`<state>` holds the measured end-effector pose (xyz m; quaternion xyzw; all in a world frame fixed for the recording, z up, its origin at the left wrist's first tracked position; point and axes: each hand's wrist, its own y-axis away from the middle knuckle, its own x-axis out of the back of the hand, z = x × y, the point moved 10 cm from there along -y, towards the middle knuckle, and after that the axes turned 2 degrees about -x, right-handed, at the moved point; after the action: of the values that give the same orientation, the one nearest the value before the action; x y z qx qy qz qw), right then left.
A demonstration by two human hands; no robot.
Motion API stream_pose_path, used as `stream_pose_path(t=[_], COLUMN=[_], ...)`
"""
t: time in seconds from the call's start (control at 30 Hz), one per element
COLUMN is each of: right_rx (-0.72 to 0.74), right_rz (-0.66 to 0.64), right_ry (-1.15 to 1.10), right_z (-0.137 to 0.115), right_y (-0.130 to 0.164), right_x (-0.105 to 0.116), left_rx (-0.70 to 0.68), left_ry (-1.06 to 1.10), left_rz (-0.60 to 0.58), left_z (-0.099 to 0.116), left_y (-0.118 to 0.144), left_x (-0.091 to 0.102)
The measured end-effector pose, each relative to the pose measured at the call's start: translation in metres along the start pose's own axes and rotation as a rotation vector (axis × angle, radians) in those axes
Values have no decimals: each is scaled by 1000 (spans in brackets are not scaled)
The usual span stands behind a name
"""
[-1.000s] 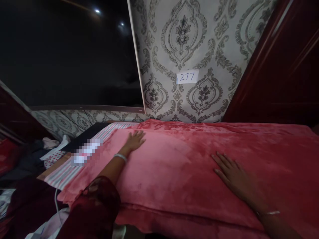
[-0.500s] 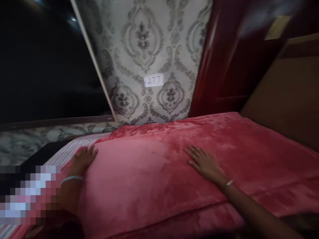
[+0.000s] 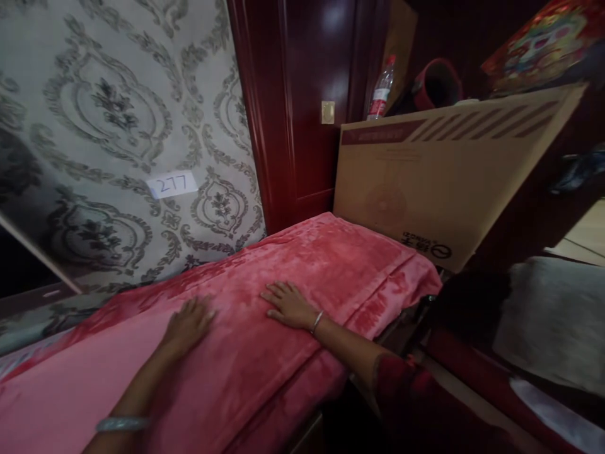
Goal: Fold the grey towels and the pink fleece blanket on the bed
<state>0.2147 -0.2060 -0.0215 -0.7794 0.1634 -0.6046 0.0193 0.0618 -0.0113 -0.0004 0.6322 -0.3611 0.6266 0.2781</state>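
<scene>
A plush pink-red blanket lies spread over a long low surface along the wall. My left hand rests palm down on it, fingers apart, slightly blurred. To its right, my right hand lies flat on the same blanket with the fingers spread. Neither hand holds anything. The blanket looks smoother and paler at the near left, darker and brushed in patches around my right hand. A folded edge runs along its front side.
A large cardboard box stands at the blanket's far end, with a plastic bottle behind its top edge. Patterned wallpaper with a paper label reading 277 and a dark red door border the back. Grey cloth lies at right.
The view has swung to the right, bringing the box and bottle into sight. My left hand has moved from the blanket's left edge further onto it, closer to my right hand.
</scene>
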Motion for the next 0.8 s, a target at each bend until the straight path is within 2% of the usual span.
stream_pose_path(t=[0.07,0.13,0.23,0.3,0.37,0.43,0.57,0.63,0.7,0.8], right_rx=[2,6,17,-4,-80,-210,-535,-642,-691,-718], right_rz=[1,-2,-10,24,81,101,28,-2,-5,22], right_ry=[-4,-21,-65,-71,-40,2,98,136,151,160], right_z=[0,0,7,25,58,105,214,259,293,330], right_y=[-1,-3,-7,-6,2,17,66,90,108,124], right_x=[0,2,15,34,56,74,90,97,103,111], left_rx=[-3,-1,-27,-43,-49,-48,-56,-56,-68,-107], left_ry=[-19,-64,-101,-99,-91,-78,-59,-48,-29,-17], left_rz=[-61,-40,18,38,56,70,106,123,138,131], left_z=[23,39,49,47,43,39,29,22,16,7], left_y=[4,8,12,11,8,4,-2,-5,-7,-11], left_x=[-6,-8,-9,-10,-11,-14,-23,-29,-35,-47])
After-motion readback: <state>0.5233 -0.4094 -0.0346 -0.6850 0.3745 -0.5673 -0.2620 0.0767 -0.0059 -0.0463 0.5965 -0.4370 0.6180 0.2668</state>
